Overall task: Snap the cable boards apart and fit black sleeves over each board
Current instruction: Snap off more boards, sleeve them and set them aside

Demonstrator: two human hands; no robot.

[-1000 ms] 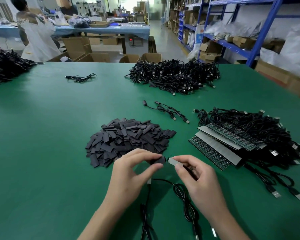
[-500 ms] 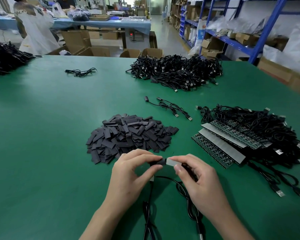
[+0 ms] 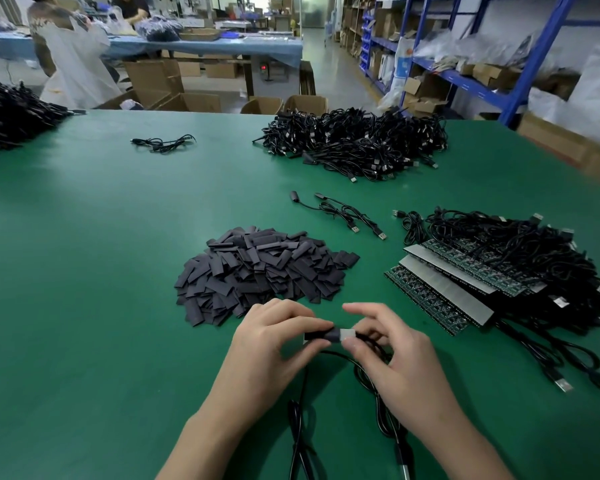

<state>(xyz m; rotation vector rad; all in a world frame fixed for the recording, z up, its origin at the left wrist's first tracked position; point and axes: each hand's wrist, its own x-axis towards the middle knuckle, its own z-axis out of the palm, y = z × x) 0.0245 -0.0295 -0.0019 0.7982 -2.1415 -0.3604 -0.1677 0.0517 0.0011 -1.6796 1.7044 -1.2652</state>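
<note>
Left grip [image 3: 267, 344] pinches black sleeve [image 3: 321, 335] partly over the board [image 3: 347, 333] pinched by right grip [image 3: 406, 362].

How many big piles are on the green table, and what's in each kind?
Sleeve piles: 1
Cable piles: 2, left and far
Cable-and-board piles: 1
Total: 4
</note>
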